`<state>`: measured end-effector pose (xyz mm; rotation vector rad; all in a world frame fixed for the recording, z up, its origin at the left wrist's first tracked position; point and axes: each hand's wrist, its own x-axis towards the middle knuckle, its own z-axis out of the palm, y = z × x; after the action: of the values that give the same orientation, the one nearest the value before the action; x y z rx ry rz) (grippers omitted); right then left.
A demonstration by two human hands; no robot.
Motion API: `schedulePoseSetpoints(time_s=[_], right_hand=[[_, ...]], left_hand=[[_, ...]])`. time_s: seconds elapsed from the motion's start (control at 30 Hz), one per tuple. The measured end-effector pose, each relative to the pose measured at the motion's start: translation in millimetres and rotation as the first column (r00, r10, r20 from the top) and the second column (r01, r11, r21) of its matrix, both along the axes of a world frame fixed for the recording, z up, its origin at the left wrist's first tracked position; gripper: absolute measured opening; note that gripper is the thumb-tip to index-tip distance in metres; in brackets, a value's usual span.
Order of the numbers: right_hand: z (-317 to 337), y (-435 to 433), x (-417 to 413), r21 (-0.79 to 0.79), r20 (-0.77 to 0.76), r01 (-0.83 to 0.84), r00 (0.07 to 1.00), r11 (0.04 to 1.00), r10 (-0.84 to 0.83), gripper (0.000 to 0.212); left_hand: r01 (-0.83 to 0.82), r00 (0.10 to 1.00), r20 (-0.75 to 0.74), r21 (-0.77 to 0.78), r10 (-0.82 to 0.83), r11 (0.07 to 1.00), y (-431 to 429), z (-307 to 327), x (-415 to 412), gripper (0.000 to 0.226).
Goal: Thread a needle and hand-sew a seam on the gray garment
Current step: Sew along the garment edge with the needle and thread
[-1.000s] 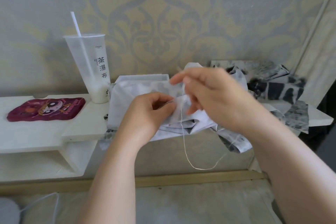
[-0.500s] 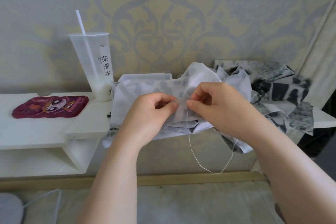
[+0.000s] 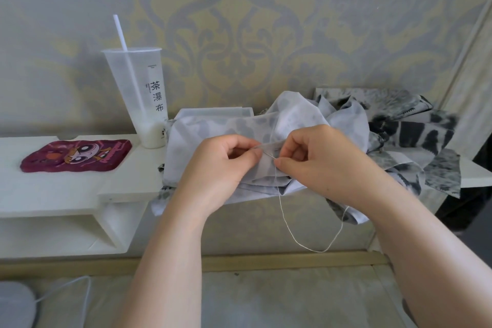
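The gray patterned garment [image 3: 213, 128] lies bunched on a white shelf [image 3: 53, 194], one fold raised between my hands. My left hand [image 3: 221, 168] pinches that fold with thumb and forefinger. My right hand [image 3: 324, 160] pinches a thin needle [image 3: 267, 153] whose point lies across the fold, close to my left fingertips. A pale thread [image 3: 306, 245] runs down from the needle, loops below the shelf edge and rises back to the cloth under my right wrist.
A tall plastic cup [image 3: 141, 96] with a straw stands left of the garment against the wall. A maroon cartoon pouch [image 3: 77, 154] lies further left on the shelf. Dark patterned cloth [image 3: 415, 138] is piled at the right. A grey rounded object [image 3: 13, 303] sits bottom left.
My right hand came down from above the fold to meet my left fingertips, bringing the needle to the cloth. The thread loop hangs lower and wider. The left hand kept its pinch.
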<state>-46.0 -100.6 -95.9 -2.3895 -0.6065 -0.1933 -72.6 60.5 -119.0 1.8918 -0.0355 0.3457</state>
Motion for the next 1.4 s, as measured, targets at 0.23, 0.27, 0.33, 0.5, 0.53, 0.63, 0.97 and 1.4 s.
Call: schedulePoseSetpoints(time_s=[0.23,0.27,0.33,0.5,0.53,0.63,0.97,1.4], right_hand=[[0,-1,-1,0.005,-0.013,0.006,1.000,1.000,-0.006,0.017],[0,-1,-1,0.004,-0.015,0.007,1.000,1.000,-0.007,0.017],[-1,0,-1,0.005,-0.016,0.012,1.000,1.000,-0.012,0.017],[-2,5,0,0.110,-0.017,0.008,1.000,0.994,-0.006,0.016],[-3,7,1,0.149,-0.016,0.003,1.000,0.989,0.000,0.016],[-6,12,2,0.255,-0.012,-0.020,1.000,0.967,0.024,0.019],[10,-8,-7,0.323,-0.211,-0.321,0.893,0.891,0.398,0.013],[0,2,-5,0.379,0.004,-0.082,0.996,0.922,0.088,0.019]], left_hand=[[-0.011,1.000,0.017,0.010,0.011,1.000,-1,1,0,0.011],[-0.010,1.000,0.020,0.015,0.009,1.000,-1,1,0,0.011],[-0.003,1.000,0.028,0.016,0.002,1.000,-2,0,0,0.010],[-0.024,0.992,0.128,0.075,0.014,0.997,-5,-1,2,0.014],[-0.025,0.990,0.143,0.093,0.012,0.995,-7,-1,2,0.015],[-0.017,0.988,0.154,0.097,0.002,0.995,-10,-1,1,0.015],[-0.065,0.995,0.066,-0.153,0.076,0.986,-5,-1,1,0.009],[0.021,0.990,0.143,-0.168,0.003,0.986,-6,-4,0,0.013]])
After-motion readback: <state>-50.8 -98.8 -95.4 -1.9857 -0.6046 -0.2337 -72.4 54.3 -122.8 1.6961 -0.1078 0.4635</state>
